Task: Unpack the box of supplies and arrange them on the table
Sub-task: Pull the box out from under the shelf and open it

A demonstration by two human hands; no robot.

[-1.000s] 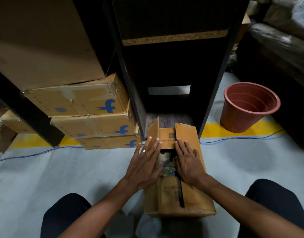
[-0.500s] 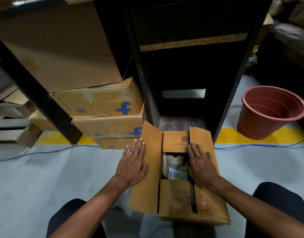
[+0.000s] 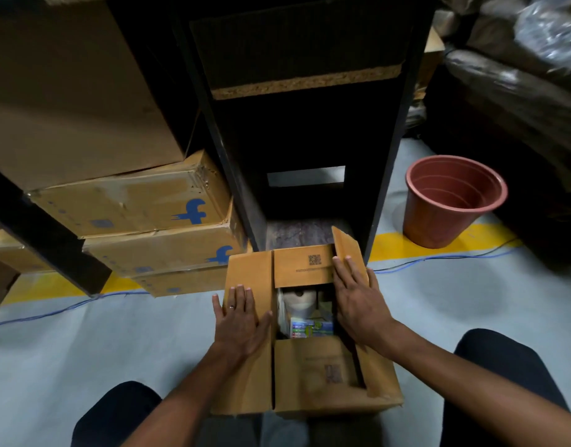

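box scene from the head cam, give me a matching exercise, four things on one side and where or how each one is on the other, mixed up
Things:
1. left hand
2. right hand
3. bucket
4. far end flap

States:
A. stands on the yellow floor line
B. rests flat on the box's left flap, folded outward
C. bears a printed square code
D. presses the box's right flap

Pairs: 1-B, 2-D, 3-A, 4-C

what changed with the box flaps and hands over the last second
The left hand pushed the left flap outward and now presses it flat open. The right hand is pushing the right flap aside, which still stands tilted. More of the supplies shows. The cardboard box stayed on the floor; nothing has been lifted out.
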